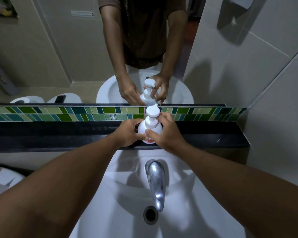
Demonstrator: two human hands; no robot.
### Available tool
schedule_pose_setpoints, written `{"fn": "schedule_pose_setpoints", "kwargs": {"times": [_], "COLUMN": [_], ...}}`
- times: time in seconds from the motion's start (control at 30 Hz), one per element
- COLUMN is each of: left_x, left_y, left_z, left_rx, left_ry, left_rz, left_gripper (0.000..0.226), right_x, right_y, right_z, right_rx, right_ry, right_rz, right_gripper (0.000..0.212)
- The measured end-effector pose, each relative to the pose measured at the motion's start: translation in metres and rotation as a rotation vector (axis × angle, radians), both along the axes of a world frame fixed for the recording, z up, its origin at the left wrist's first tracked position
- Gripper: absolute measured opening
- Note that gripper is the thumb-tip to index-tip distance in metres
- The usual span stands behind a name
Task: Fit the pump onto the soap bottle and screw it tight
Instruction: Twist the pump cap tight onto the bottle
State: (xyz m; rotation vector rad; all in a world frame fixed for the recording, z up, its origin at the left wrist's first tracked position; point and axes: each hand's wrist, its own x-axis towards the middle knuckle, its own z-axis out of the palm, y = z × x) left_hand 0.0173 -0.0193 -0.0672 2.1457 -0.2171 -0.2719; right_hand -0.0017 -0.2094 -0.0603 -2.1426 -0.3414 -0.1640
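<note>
A white soap bottle (149,130) is standing upright on the black shelf (58,133) that runs along the wall behind the sink (120,212), just in front of the strip of green tiles (76,114). The white pump (152,115) is sitting on the bottle's neck, its round head at the top and its short spout pointing up toward the mirror (58,57). Whether the collar is fully screwed down cannot be told from here.

The left hand (127,133) is wrapping around the left side of the bottle, its grip closing on the body with the fingers curling round the far side and the thumb lying across the front near the pink label. The right hand (165,133) is coming in from the right: its fingertips are touching the pump's collar and the stem just below the head, and its thumb is pressing on the bottle's shoulder at the front, so this grip is closing on the pump.

Both forearms are reaching over the sink, one on each side of the chrome tap (156,182), which is pointing down toward the drain (150,215). The mirror is showing the same hands and bottle from the other side.
</note>
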Motion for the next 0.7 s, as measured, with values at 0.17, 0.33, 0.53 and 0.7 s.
{"fn": "schedule_pose_setpoints", "kwargs": {"times": [0.17, 0.33, 0.53, 0.7], "left_x": [0.001, 0.002, 0.003, 0.004], "left_y": [0.0, 0.0, 0.0, 0.001], "left_z": [-0.002, -0.004, -0.002, -0.004], "left_rx": [0.025, 0.048, 0.099, 0.059], "left_ry": [-0.01, -0.033, -0.077, -0.04], "left_rz": [0.021, 0.014, -0.028, -0.002], "left_gripper": [0.061, 0.055, 0.052, 0.053], "right_x": [-0.004, 0.001, 0.005, 0.017], "right_y": [-0.002, 0.015, 0.02, -0.002], "right_z": [-0.004, -0.001, -0.005, 0.001], "right_rx": [0.027, 0.074, 0.156, 0.04], "right_ry": [0.021, 0.045, 0.179, 0.193], "right_rz": [-0.068, -0.255, -0.236, 0.007], "right_gripper": [0.04, 0.059, 0.127, 0.093]}}
